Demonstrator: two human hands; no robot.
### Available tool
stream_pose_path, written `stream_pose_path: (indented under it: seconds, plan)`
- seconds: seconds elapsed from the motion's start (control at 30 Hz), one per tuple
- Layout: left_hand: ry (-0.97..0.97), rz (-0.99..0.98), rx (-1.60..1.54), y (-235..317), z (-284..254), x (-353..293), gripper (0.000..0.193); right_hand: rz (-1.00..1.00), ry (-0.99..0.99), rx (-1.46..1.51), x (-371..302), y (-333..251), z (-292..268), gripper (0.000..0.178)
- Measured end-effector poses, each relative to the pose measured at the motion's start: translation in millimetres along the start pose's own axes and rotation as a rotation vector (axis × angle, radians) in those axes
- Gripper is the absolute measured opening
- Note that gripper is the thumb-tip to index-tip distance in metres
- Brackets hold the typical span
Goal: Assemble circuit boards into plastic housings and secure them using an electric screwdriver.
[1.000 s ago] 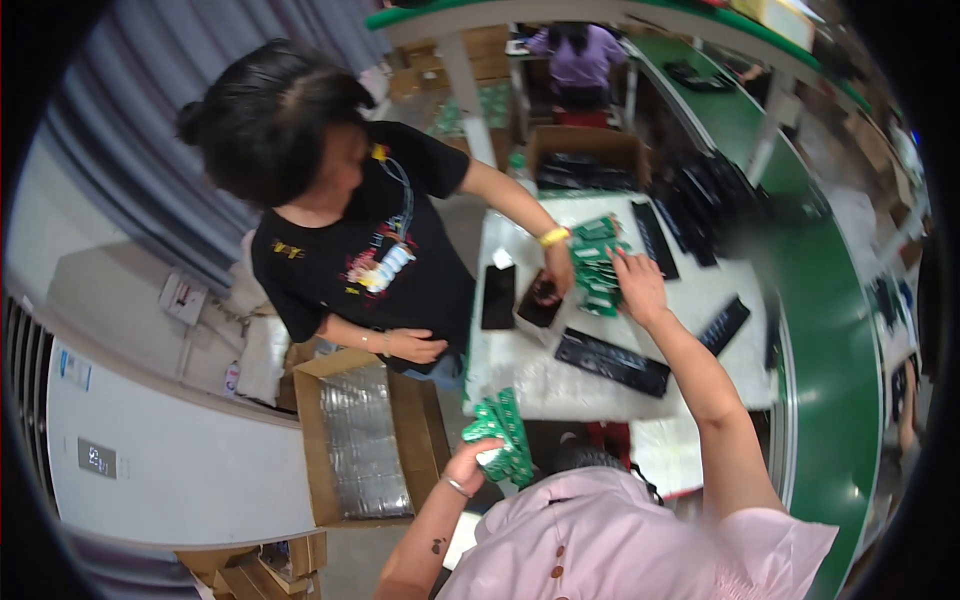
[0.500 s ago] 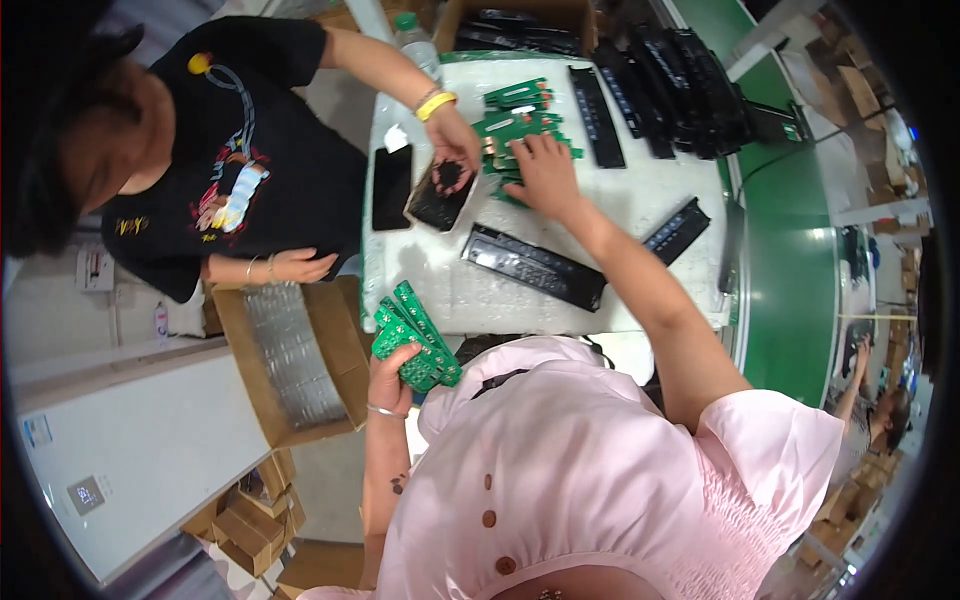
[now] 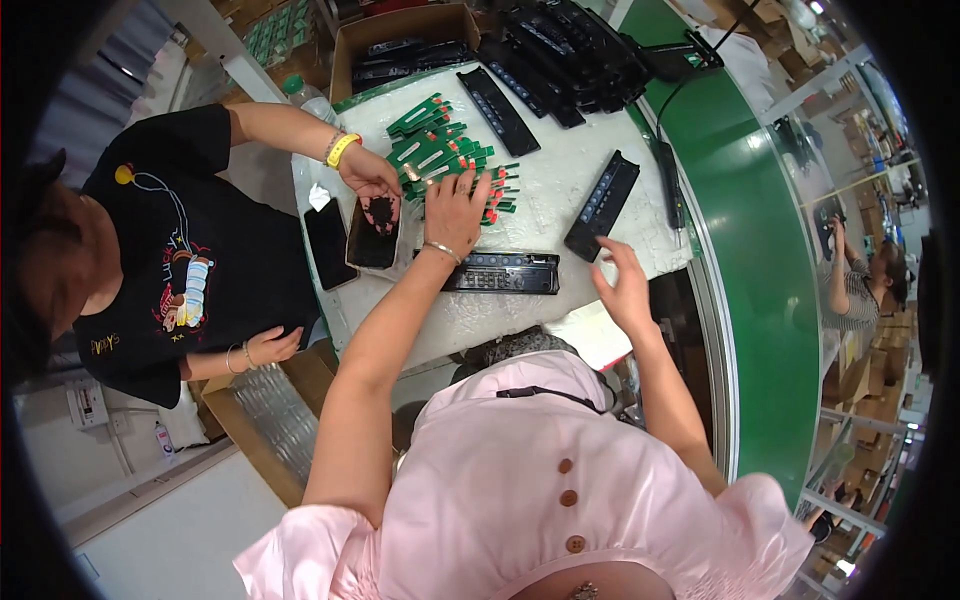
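My left hand (image 3: 457,212) rests on a spread pile of green circuit boards (image 3: 425,152), its fingers stretched out over them; the boards under its palm are hidden. My right hand (image 3: 627,290) is open beside the lower end of a black plastic housing strip (image 3: 603,205) that lies slanted on the table, its fingers curved but apart. Another black housing strip (image 3: 505,275) lies crosswise, just below my left hand. A third black strip (image 3: 500,110) lies beyond the boards.
A co-worker's hand (image 3: 372,180) holds small dark pieces over an open box (image 3: 375,238) at the left. A dark phone (image 3: 328,245) lies beside it. More black strips (image 3: 570,50) are heaped at the back, near a cardboard box (image 3: 405,25) of them and a bottle (image 3: 305,95).
My left hand has moved from the table's near left edge, where it held circuit boards, onto the pile. My right hand has left the pile toward the slanted black strip. The view has shifted.
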State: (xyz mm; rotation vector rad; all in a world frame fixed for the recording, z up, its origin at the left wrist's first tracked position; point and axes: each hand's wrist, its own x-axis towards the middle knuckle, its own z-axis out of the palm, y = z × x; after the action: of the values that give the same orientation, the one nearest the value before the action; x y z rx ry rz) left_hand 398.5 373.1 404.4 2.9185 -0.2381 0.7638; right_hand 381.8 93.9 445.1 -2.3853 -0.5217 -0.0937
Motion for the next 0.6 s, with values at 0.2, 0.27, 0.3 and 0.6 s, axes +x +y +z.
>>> stream_pose_path:
  seconds: [0.2, 0.27, 0.3, 0.6]
  plan:
    - [-0.029, -0.071, 0.118, -18, 33, -15, 0.051, 0.330, 0.010, 0.067, -50, 38, -5, 0.038]
    - [-0.158, -0.115, 0.044, -13, 25, -19, 0.072, 0.329, -0.006, 0.079, -50, 33, 4, 0.038]
    - [-0.215, -0.146, 0.021, -11, 22, -19, 0.083, 0.318, -0.017, 0.091, -47, 29, 8, 0.038]
    - [-0.134, -0.236, -0.419, 17, -50, -4, 0.054, 0.024, -0.146, 0.109, -9, -15, 20, 0.035]
